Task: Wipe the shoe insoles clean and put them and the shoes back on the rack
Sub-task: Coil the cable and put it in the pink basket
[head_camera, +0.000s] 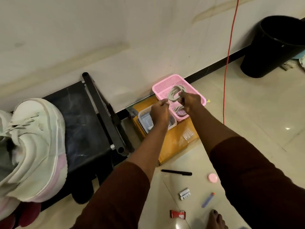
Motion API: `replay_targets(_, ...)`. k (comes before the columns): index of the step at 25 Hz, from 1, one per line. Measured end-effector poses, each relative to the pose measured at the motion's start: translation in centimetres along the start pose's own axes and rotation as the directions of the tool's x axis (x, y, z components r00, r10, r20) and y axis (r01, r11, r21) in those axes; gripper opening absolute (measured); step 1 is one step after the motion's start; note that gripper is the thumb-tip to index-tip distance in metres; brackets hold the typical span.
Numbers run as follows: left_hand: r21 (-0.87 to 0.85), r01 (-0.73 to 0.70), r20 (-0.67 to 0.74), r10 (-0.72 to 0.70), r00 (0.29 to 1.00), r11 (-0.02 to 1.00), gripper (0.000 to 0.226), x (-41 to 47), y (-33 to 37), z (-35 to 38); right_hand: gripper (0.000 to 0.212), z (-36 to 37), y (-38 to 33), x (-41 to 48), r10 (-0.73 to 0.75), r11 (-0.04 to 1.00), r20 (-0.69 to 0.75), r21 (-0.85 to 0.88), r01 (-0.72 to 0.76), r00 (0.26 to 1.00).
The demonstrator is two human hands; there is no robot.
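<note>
A white and pink shoe (pixel 35 146) lies on the black rack (pixel 85 123) at the left. Over the pink basket (pixel 165 85), my right hand (pixel 189 100) grips a coil of whitish cord, perhaps a shoelace (pixel 175 93). My left hand (pixel 159 110) pinches one end of that cord beside it, above a clear plastic box (pixel 145 120). More coiled cord (pixel 179 109) lies in the basket under my right hand. No insole shows in this view.
The basket and box sit on a yellow carton (pixel 178 139) against the wall. On the floor lie a black pen (pixel 176 172), a pink lid (pixel 212 178), batteries (pixel 184 195), a blue dart (pixel 208 199) and a red wrapper (pixel 177 214). A black bin (pixel 270 47) and red cable (pixel 228 63) stand right.
</note>
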State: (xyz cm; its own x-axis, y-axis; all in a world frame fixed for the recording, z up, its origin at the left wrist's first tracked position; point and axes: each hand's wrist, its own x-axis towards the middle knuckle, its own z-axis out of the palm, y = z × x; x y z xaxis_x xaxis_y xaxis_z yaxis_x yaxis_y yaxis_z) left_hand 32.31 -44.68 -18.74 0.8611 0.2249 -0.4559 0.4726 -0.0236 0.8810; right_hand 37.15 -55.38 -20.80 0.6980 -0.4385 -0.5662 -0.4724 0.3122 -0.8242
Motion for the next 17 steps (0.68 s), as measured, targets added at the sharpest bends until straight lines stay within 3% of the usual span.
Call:
replay_targets(4, 0.045, -0.007, -0.014, 0.007, 1.0, 0.999, 0.029, 3.7, -1.1, 1.2, 0.03, 1.9, 0.4, 5.4, 0.05, 0.995, -0.057, -0.078, -0.054, 0.997)
replay_targets(7, 0.064, -0.005, -0.033, 0.007, 0.999, 0.998, 0.03, 5.3, -2.2, 1.3, 0.011, 2.6, 0.9, 7.0, 0.14, 0.981, -0.05, -0.132, -0.145, 0.989)
replay_targets(11, 0.024, -0.01, -0.052, 0.011, 0.999, 1.0, 0.029, 5.8, -3.3, 1.3, 0.01, 3.3, 1.9, 7.5, 0.245, 0.917, -0.018, -0.322, -0.237, 0.969)
replay_targets(13, 0.036, -0.031, -0.035, 0.032, 0.999, 0.999, 0.029, 5.3, -3.6, 1.5, 0.009, 3.1, 2.2, 7.3, 0.233, 0.888, -0.018, -0.404, -0.22, 0.972)
replay_targets(17, 0.075, -0.07, -0.016, 0.071, 0.997, 0.995, 0.029, 4.3, -4.3, 1.3, 0.017, 2.9, 2.2, 6.4, 0.034, 0.838, 0.016, -0.545, -0.02, 0.999)
